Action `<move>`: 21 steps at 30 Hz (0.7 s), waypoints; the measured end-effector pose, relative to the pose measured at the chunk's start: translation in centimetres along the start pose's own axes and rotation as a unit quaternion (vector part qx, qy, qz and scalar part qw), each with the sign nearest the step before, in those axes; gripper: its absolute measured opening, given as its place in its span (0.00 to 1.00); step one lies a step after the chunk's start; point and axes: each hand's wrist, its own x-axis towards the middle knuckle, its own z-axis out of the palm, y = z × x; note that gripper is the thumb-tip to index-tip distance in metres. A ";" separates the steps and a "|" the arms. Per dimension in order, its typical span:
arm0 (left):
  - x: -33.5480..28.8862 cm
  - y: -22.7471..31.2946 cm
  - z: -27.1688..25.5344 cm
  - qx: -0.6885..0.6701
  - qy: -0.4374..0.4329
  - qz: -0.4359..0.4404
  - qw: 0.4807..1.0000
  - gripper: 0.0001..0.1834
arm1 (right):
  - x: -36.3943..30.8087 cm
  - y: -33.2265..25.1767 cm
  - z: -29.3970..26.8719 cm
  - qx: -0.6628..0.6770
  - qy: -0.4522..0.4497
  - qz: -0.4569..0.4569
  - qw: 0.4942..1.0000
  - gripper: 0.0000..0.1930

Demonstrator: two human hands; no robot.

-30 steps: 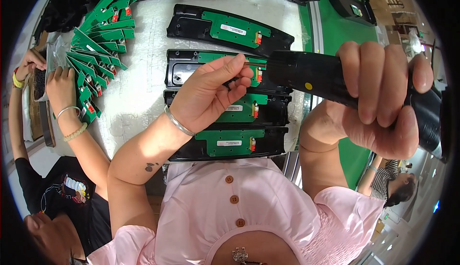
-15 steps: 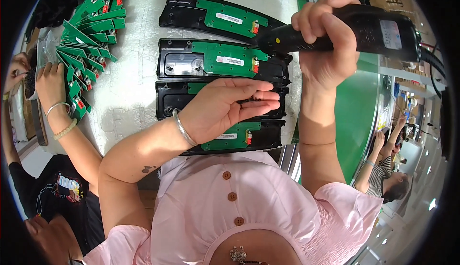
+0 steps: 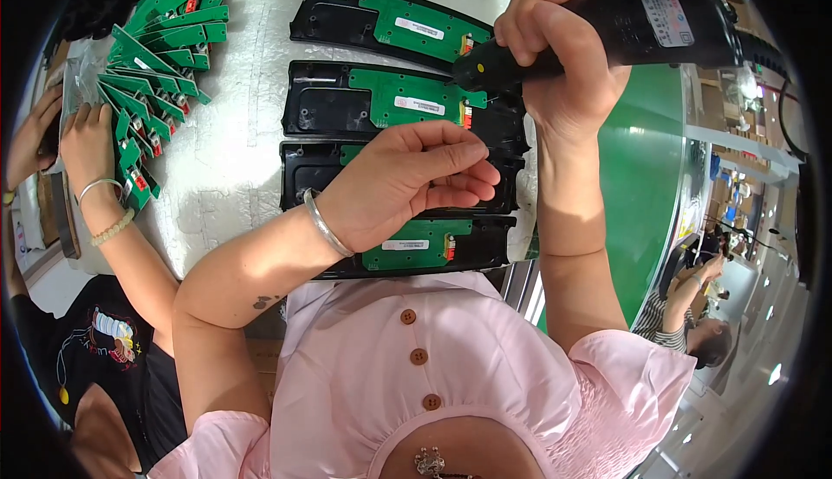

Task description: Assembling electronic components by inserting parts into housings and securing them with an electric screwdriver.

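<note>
Four housings [image 3: 325, 102] on worktop [image 3: 243, 149], in row from near to far; circuit board [image 3: 425, 24] in each. Loose boards [image 3: 169, 58] fanned out left of row. Plastic bag [image 3: 80, 76] farther left, beside co-worker's hand [image 3: 87, 141]. Left hand [image 3: 425, 167] above third housing from far end. Power screwdriver [image 3: 620, 24], in right hand [image 3: 572, 54], above right ends of two farthest.

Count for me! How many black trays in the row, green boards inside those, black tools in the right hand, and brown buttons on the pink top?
Black trays: 4
Green boards in them: 4
Black tool: 1
Brown buttons: 3
Total: 12
</note>
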 end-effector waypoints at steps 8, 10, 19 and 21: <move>0.0 0.2 0.1 -0.008 0.040 0.037 0.998 0.09 | 0.6 -0.6 0.7 -0.014 0.046 0.064 0.997 0.11; -0.1 0.3 0.0 -0.025 0.047 0.049 0.997 0.10 | 0.2 -0.7 -0.3 0.006 -0.005 0.001 1.000 0.09; 0.1 0.6 -0.8 -0.121 0.017 0.087 0.989 0.09 | -2.6 -7.9 -0.6 0.147 -0.141 -0.091 0.975 0.14; 0.1 0.5 -0.3 -0.121 0.018 0.080 0.989 0.09 | -2.8 -8.0 -0.5 0.122 -0.138 -0.102 0.978 0.14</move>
